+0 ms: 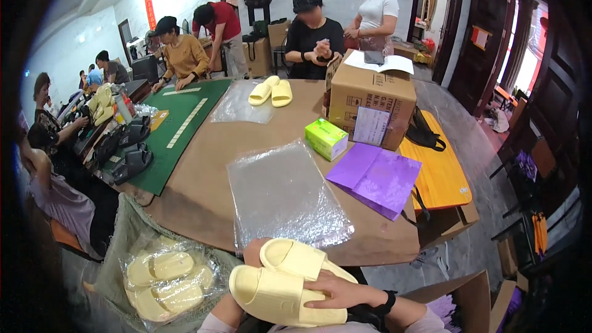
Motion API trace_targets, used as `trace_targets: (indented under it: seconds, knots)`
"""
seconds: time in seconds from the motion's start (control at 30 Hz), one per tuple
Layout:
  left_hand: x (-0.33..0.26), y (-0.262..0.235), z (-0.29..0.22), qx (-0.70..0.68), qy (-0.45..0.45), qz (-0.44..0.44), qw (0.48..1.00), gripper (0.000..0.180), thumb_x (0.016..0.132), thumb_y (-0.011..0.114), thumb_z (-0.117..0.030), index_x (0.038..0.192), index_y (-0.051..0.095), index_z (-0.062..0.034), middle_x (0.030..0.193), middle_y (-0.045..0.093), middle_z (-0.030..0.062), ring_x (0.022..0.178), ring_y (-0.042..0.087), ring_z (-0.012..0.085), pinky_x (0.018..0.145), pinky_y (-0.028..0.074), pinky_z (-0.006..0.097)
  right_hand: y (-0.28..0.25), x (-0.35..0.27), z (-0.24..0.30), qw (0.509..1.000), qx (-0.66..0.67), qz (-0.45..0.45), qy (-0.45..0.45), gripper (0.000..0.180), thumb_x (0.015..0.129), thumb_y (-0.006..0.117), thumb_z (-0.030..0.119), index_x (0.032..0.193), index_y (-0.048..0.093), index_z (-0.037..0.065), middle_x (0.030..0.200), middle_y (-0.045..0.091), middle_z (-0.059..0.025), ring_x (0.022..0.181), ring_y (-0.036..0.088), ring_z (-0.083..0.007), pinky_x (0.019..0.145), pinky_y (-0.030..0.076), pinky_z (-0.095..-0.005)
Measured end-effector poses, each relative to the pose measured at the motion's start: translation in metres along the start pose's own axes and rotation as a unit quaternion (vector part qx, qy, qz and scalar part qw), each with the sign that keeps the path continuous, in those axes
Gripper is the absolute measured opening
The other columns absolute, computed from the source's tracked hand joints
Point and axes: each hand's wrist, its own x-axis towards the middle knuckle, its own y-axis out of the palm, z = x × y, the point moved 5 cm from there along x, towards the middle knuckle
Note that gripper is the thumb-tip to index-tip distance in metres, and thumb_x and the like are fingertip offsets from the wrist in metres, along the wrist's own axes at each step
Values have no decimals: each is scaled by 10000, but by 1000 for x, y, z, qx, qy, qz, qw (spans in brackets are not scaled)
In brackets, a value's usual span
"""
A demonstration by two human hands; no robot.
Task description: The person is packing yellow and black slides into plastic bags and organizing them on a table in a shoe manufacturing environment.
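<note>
Head view: big brown-topped table [197,166]; grey-green woven fabric sack [114,259] at its near-left corner. Flat clear plastic bag [283,194] lies at the table's near edge. Pair of pale-yellow moulded slippers [283,293] is held just off that edge, one lapped against the other. Right hand [339,290] is closed over the nearer slipper's upper, fingers bent. Left hand [253,253] is mostly hidden behind the pair; can't tell its grip. For a good hold, I'd press both slippers into one block, soles level, palms on the sides, and stay off the bag's near edge: thin film could snag.
</note>
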Motion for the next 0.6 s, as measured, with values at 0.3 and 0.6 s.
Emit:
trace_targets:
  seconds: [0.3, 0.6]
  knots:
    - [2, -13, 5, -167, -62, 81, 981, 187, 767, 653, -184, 863, 680, -26, 795, 653, 178, 712, 631, 338, 628, 491, 382, 4, 5, -10, 1000, 0, 20, 9, 616, 874, 573, 407, 1341, 429, 33, 1289, 467, -216, 1218, 405, -345, 1033, 298, -407]
    - [10, -57, -50, -211, 5, 100, 972, 280, 774, 640, -210, 934, 645, 20, 809, 652, 191, 754, 625, 349, 671, 489, 394, 1, 11, 0, 998, -19, -53, -20, 526, 832, 633, 361, 1216, 550, 11, 1199, 543, -205, 1150, 470, -346, 1012, 326, -405]
